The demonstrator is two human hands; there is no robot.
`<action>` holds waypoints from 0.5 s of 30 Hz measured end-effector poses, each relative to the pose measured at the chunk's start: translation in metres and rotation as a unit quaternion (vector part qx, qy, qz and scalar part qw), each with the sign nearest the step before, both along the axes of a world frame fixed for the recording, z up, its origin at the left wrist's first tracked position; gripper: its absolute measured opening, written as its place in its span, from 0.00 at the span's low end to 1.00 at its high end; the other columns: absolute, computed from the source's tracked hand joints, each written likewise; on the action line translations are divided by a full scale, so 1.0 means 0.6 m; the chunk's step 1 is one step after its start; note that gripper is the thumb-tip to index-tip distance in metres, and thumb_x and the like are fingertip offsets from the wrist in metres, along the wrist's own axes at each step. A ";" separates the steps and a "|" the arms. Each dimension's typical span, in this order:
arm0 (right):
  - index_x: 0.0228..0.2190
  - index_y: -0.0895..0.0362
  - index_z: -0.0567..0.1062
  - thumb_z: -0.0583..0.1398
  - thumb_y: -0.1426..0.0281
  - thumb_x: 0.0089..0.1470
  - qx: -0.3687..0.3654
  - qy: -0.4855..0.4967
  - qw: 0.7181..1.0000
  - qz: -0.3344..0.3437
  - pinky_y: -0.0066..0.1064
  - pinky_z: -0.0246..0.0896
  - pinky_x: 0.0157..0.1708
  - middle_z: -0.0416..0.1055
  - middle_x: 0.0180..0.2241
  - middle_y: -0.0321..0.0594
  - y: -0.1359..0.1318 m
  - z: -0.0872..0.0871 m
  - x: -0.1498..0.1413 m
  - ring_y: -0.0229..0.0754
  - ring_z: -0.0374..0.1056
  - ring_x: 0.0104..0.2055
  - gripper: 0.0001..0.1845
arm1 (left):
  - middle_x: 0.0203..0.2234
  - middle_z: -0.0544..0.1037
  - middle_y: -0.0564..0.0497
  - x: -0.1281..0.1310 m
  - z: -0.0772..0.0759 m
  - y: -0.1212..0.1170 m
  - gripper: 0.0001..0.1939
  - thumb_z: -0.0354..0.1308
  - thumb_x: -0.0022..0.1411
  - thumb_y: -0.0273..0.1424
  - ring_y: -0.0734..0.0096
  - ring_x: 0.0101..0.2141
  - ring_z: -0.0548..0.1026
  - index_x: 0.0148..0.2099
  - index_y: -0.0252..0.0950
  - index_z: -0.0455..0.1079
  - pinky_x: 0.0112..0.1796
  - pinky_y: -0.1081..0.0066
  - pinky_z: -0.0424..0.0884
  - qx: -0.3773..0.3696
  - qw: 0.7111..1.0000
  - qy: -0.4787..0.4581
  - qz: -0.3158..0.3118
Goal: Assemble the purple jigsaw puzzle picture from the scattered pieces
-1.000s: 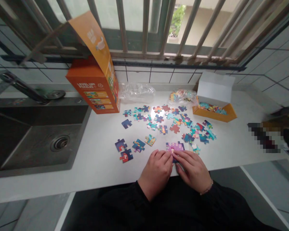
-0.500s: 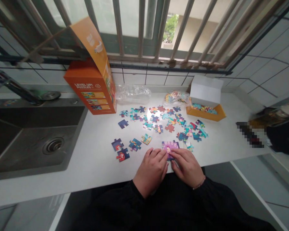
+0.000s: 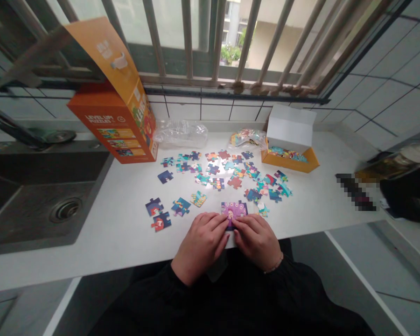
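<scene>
A small purple patch of jigsaw puzzle pieces [image 3: 234, 208] lies on the white countertop, close to its front edge. From the left, my left hand [image 3: 205, 240] has its closed fingers on the patch's lower left side. My right hand [image 3: 259, 240] pinches at the lower right, its fingertips nearly meeting the other hand's. The patch's lower part is partly covered by fingers. Two dark blue and red puzzle pieces [image 3: 161, 221] sit off to the left, beside a blue piece [image 3: 181, 206] and a yellow-teal piece [image 3: 198, 199].
Several loose puzzle pieces [image 3: 213, 169] spread behind my hands. An orange puzzle box [image 3: 108, 126] stands open beside the sink [image 3: 91, 219]. Along the back are clear plastic packaging [image 3: 182, 134], a bag of pieces [image 3: 248, 138] and a yellow box [image 3: 290, 161] holding more pieces.
The whole view has shifted, so everything appears farther left. Both hands stay at the purple patch, with little change in their grip.
</scene>
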State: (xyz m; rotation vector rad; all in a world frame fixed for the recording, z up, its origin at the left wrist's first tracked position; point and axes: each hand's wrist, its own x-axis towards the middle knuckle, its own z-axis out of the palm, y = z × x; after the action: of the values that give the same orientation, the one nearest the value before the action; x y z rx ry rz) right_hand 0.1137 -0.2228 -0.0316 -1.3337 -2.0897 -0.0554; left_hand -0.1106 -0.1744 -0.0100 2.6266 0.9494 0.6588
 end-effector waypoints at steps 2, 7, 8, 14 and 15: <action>0.53 0.55 0.79 0.64 0.77 0.63 0.003 0.003 1.000 -0.002 0.49 0.74 0.52 0.81 0.46 0.46 0.000 0.000 0.000 0.52 0.73 0.49 0.17 | 0.61 0.80 0.42 0.001 -0.001 -0.001 0.18 0.58 0.76 0.32 0.51 0.59 0.75 0.64 0.39 0.74 0.63 0.46 0.70 0.001 1.000 0.001 0.006; 0.52 0.57 0.78 0.64 0.77 0.63 0.017 -0.001 1.000 0.007 0.49 0.74 0.52 0.80 0.45 0.47 0.000 0.001 0.002 0.52 0.73 0.48 0.16 | 0.63 0.78 0.40 0.006 -0.001 -0.003 0.21 0.60 0.74 0.33 0.48 0.62 0.74 0.66 0.35 0.72 0.64 0.44 0.69 0.004 0.999 0.020 0.026; 0.52 0.57 0.78 0.64 0.77 0.64 0.018 -0.001 1.000 0.008 0.50 0.74 0.52 0.80 0.45 0.46 0.000 0.001 0.003 0.52 0.73 0.48 0.16 | 0.63 0.78 0.40 0.007 -0.001 -0.002 0.22 0.60 0.74 0.34 0.48 0.62 0.74 0.67 0.35 0.71 0.65 0.43 0.68 0.006 0.999 0.023 0.030; 0.52 0.55 0.79 0.63 0.76 0.64 0.010 0.003 1.000 0.006 0.49 0.74 0.52 0.81 0.44 0.46 0.002 0.002 0.008 0.51 0.74 0.49 0.15 | 0.62 0.78 0.41 0.013 0.004 -0.001 0.20 0.60 0.74 0.34 0.47 0.62 0.74 0.65 0.36 0.73 0.65 0.43 0.68 0.006 0.999 0.035 0.034; 0.52 0.55 0.79 0.63 0.76 0.64 0.010 0.004 1.000 0.005 0.49 0.74 0.52 0.81 0.45 0.46 0.002 0.001 0.008 0.52 0.74 0.49 0.15 | 0.62 0.78 0.41 0.013 0.005 -0.001 0.20 0.60 0.74 0.34 0.48 0.62 0.74 0.64 0.37 0.73 0.65 0.43 0.68 0.005 0.999 0.034 0.035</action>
State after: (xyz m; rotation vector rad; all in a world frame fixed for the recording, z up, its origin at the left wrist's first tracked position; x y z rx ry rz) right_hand 0.1185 -0.2215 -0.0309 -1.3086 -2.0838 -0.0673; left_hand -0.1029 -0.1750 -0.0073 2.6500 1.0646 0.5944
